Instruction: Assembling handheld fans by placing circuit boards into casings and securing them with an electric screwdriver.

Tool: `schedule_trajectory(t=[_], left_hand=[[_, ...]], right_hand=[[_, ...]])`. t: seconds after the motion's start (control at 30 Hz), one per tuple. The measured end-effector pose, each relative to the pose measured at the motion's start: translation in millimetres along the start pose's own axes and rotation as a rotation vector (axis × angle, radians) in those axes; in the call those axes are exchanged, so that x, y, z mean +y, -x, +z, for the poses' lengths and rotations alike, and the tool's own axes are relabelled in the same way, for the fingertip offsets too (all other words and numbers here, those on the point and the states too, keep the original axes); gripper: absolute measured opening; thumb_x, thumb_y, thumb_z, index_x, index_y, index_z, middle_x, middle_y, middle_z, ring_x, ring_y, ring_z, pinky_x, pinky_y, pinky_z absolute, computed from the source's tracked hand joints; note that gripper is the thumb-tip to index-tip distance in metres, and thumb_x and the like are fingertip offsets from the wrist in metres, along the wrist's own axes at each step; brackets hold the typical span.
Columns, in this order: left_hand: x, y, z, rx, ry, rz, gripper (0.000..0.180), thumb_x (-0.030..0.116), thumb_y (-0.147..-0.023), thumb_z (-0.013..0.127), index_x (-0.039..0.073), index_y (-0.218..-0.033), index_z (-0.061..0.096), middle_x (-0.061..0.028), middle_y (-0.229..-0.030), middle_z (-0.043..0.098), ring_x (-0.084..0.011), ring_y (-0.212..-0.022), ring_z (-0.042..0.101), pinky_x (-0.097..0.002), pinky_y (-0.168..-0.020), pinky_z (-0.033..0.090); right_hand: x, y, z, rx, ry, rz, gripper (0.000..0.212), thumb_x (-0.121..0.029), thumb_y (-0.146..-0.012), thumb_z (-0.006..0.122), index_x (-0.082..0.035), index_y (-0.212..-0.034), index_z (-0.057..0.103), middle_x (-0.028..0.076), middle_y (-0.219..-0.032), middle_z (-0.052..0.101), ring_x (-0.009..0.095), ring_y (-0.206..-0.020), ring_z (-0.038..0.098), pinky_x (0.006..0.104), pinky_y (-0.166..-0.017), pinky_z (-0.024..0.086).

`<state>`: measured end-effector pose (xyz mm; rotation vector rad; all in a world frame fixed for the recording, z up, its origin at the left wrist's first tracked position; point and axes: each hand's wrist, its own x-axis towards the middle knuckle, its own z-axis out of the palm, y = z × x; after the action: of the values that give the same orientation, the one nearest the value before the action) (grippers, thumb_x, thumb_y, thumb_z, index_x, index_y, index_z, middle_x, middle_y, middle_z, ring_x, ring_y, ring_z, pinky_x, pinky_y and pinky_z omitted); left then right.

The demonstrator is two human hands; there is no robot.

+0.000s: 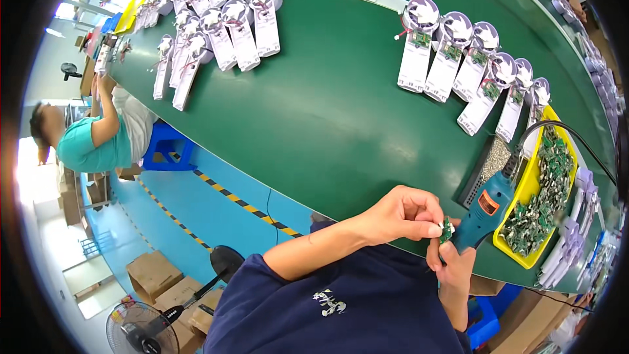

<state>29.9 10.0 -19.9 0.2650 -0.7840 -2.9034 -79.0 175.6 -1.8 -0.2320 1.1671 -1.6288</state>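
Observation:
Just in front of my body, at the near table edge, both hands meet at a small green circuit board point(447, 231). My right hand point(455, 269) grips the board between thumb and finger from below. My left hand point(409, 216) is closed in a pinch, its fingertips against a small white part at the board's left side. Whether that part belongs to the board is too small to tell. A teal handheld power tool point(488, 204) with a black cord lies right beside my right hand. Beyond it, a yellow tray point(529, 261) holds many similar green boards.
White fan housings with boards point(416, 59) line the back right; more fan housings point(237, 33) stand at the back left of the green table point(314, 124). A dark box of grains point(493, 162) sits near the tool. A co-worker point(98, 134) is at far left, a floor fan point(141, 334) at lower left.

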Motion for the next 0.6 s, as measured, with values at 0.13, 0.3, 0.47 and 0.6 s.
schedule_trajectory(t=[0.13,0.3,0.47,0.6], left_hand=[[12,0,-1,0.106,-0.339,0.08,0.015,0.004,-0.086,0.074,0.002,-0.099,0.067,0.0008,-0.088,0.06,-0.0078,-0.081,0.057,-0.0247,-0.074,0.047],[148,8,-54,0.909,-1.952,0.975,0.051,0.026,-0.082,0.076,0.004,-0.124,0.057,-0.0167,-0.121,0.058,-0.0369,-0.115,0.05,-0.0461,-0.102,0.037],[273,19,-145,1.515,-2.2,0.4,0.076,0.071,-0.089,0.048,0.025,-0.149,0.043,-0.0271,-0.156,0.024,-0.0515,-0.143,0.018,-0.0702,-0.11,0.013],[298,8,-151,1.485,-2.188,0.175,0.077,0.075,-0.086,0.048,0.03,-0.148,0.044,-0.0195,-0.159,0.026,-0.0471,-0.145,0.02,-0.0733,-0.108,0.012]], right_hand=[[1,-4,2,0.078,0.0,0.012,0.038,-0.009,-0.084,0.072,0.007,-0.114,0.054,0.015,-0.095,0.061,0.01,-0.045,0.048,0.0237,-0.038,0.037],[-7,-10,6,0.07,-0.01,-0.054,0.045,-0.017,-0.086,0.073,0.008,-0.117,0.052,0.021,-0.104,0.064,0.01,-0.045,0.047,0.0241,-0.038,0.038],[1,-14,8,0.041,-0.06,-0.024,0.041,-0.016,-0.089,0.07,0.007,-0.117,0.052,0.021,-0.104,0.064,0.01,-0.045,0.048,0.0246,-0.039,0.038],[0,-14,8,0.026,-0.038,-0.036,0.035,-0.011,-0.09,0.067,0.008,-0.116,0.053,0.021,-0.105,0.065,0.009,-0.046,0.049,0.0243,-0.04,0.04]])
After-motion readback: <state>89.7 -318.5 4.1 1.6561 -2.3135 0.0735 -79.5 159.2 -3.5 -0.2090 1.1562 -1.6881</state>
